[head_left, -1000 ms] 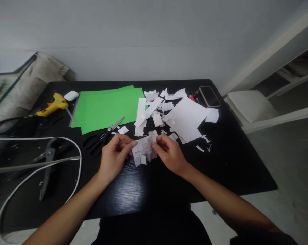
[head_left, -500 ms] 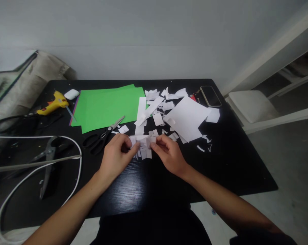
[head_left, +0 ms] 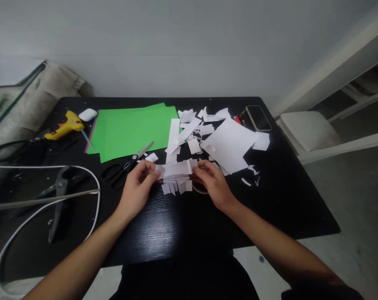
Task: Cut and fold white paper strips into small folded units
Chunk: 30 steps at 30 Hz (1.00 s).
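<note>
Between my hands is a folded white paper piece with bent end flaps. My left hand pinches its left end between thumb and fingers. My right hand pinches the right end the same way. Just below it, toward me, several small paper tabs fan out; whether they belong to the held piece I cannot tell. A ring-shaped thing, perhaps a tape roll, shows partly under my right fingers. Black-handled scissors lie left of my left hand, blades toward the back right.
Green sheets lie at the back, with white scraps and white sheets to their right. A phone lies back right. On the left are a yellow glue gun, a white case, a dark tool and a looped white cable.
My hands have moved apart, and the paper piece between them is now opened out wider. The ring-shaped thing under my right hand has come into view.
</note>
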Available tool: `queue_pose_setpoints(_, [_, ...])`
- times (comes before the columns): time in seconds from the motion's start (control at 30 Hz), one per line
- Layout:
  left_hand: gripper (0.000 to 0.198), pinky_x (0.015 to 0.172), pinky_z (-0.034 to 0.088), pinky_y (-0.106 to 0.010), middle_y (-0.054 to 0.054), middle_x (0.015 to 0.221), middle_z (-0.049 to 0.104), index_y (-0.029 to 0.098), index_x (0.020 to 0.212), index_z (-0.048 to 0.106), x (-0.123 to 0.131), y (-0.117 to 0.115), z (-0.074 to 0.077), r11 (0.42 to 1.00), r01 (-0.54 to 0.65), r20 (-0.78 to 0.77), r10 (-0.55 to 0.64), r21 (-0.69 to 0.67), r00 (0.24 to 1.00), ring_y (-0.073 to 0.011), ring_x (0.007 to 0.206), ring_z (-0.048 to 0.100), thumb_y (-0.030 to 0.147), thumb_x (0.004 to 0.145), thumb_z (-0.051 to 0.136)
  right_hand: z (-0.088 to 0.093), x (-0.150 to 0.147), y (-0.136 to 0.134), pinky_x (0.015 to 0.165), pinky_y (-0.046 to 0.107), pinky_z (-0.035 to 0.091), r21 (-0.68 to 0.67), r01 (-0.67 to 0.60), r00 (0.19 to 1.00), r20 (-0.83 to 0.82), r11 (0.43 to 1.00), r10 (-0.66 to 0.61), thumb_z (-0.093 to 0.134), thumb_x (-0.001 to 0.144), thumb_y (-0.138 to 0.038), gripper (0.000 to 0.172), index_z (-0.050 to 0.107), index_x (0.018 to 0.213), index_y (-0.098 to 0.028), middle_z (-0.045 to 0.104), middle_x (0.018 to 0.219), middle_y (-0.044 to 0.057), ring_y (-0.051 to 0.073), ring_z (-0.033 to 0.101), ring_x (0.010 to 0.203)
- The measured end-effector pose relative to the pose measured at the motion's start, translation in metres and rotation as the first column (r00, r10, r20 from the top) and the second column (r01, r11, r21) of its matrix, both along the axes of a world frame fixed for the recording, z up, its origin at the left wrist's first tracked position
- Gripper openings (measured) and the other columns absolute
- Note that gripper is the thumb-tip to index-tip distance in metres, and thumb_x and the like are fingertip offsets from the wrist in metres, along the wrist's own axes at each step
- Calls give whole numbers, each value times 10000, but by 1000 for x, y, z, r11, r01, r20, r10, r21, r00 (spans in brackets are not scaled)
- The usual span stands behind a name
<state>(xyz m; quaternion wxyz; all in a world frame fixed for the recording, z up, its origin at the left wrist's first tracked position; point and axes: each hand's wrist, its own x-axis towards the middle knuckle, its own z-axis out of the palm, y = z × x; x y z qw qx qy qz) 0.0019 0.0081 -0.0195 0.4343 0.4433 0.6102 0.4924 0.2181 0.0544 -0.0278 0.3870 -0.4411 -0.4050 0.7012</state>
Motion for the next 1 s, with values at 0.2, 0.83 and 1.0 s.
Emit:
queue_pose_setpoints(0.2, [203,713,450,-311,31,737,623,204,829,592,-2,-1,-3,1000,-1,22,2,-11,1000,-179,706,627,372,830,705,-2,0,0,886,406,601,5,1,1000,-19,1000,-1,791,825,-423,249,645,850,-223,727,823,0,205,729,806])
queue_pose_setpoints(0.83, [131,617,451,-242,10,803,643,205,933,694,9,-9,-16,978,162,-136,-144,131,980,-120,667,549,299,880,769,-10,-4,-8,751,297,536,244,-24,994,110,969,-4,850,759,-273,348,537,907,-247,638,821,-41,149,635,777])
queue_pose_setpoints(1.0, [82,629,474,-234,7,851,657,216,961,722,9,-9,-14,958,207,-200,-168,197,965,-113,681,571,248,890,748,-10,-3,-7,770,315,563,217,-35,993,115,976,10,865,758,-310,377,614,1033,-250,677,840,-28,166,678,803])
